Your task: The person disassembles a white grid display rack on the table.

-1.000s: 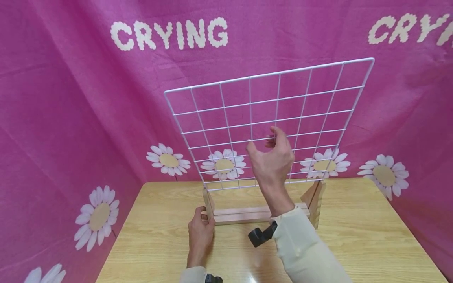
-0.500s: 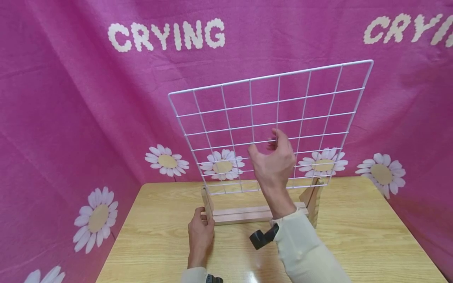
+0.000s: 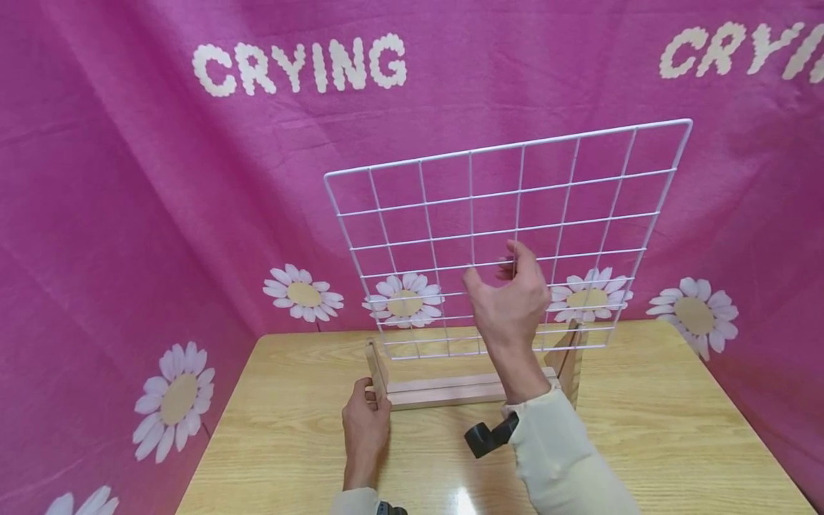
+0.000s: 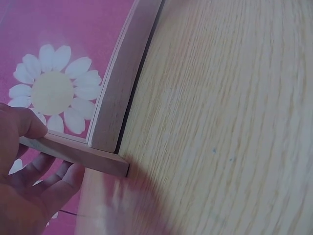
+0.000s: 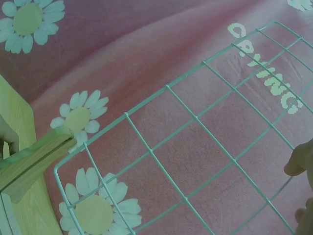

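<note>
A white wire grid panel [image 3: 496, 193] stands tilted above a wooden stand. My right hand [image 3: 515, 300] grips the panel by its wires near the middle, thumb on the near side and fingers behind. The stand has a left side piece [image 3: 377, 368], a right side piece [image 3: 569, 357] and a crossbar [image 3: 444, 392] between them. My left hand [image 3: 367, 425] holds the left side piece; in the left wrist view the thumb lies on one face of that side piece [image 4: 73, 152] and fingers curl at the other. In the right wrist view the panel's corner [image 5: 57, 171] is close to a grooved side piece [image 5: 39, 152].
The stand rests on a light wood-grain table [image 3: 277, 443]. A pink cloth [image 3: 161, 179] with white daisies and lettering hangs behind the table and along its sides. Black wrist cameras [image 3: 489, 435] are strapped to both wrists.
My right hand has moved the grid panel a little to the right and down, so its lower left corner now shows inside the left side piece. The left hand keeps its place.
</note>
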Motion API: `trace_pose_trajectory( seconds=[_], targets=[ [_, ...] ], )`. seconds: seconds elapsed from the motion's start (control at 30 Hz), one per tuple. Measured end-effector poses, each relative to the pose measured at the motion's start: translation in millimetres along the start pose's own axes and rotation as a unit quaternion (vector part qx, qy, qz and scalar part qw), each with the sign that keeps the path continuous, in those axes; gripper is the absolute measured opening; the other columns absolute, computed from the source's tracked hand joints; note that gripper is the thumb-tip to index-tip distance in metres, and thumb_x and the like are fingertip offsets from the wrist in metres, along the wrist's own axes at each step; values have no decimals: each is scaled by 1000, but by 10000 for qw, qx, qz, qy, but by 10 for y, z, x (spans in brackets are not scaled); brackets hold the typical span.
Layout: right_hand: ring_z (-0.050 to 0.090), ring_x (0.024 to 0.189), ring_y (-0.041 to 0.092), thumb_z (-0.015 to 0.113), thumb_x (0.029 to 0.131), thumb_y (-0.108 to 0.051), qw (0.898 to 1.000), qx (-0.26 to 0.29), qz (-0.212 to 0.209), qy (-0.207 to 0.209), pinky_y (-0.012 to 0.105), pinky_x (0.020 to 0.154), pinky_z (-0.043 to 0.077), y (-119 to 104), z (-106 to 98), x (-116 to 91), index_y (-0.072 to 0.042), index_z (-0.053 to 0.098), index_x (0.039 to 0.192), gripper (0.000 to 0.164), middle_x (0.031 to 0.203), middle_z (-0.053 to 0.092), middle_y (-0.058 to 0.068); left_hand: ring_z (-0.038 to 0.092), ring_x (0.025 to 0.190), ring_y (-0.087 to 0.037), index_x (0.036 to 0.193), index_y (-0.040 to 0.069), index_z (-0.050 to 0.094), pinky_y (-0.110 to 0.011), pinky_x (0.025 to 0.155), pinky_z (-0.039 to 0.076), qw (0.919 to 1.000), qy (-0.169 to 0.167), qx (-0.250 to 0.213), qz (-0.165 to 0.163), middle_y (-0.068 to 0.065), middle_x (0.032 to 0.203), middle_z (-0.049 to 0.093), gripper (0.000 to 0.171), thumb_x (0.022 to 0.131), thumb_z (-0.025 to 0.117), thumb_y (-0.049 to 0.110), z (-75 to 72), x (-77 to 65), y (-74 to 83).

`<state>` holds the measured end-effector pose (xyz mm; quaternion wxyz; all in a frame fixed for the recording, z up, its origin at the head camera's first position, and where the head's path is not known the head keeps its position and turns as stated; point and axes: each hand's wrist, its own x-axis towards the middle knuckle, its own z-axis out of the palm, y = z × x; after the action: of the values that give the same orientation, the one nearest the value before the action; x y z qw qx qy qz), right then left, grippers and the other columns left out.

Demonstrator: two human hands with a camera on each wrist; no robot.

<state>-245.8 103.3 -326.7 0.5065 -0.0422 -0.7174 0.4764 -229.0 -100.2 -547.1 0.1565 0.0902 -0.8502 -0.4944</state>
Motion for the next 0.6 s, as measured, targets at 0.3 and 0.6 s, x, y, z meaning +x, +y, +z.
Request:
trace_pose_trajectory(
  seconds=[0.3,0.6],
  targets=[
    [63,81,28,81,69,-8,9998,-19,201,-34,39,73,51,8,-76,53,4,65,120,55,93,67,18,63,72,-15,119,3,62,-34,61,53,9997,212,72,-19,-4,82,64,37,82,67,2,23,5,23],
    [64,82,27,81,69,-10,9993,-59,365,-43,41,75,51,56,-141,59,3,64,121,56,95,67,16,63,73,-16,117,4,62,-34,62,53,9995,297,96,17,-3,82,64,38,80,68,0,37,-16,7]
  ],
)
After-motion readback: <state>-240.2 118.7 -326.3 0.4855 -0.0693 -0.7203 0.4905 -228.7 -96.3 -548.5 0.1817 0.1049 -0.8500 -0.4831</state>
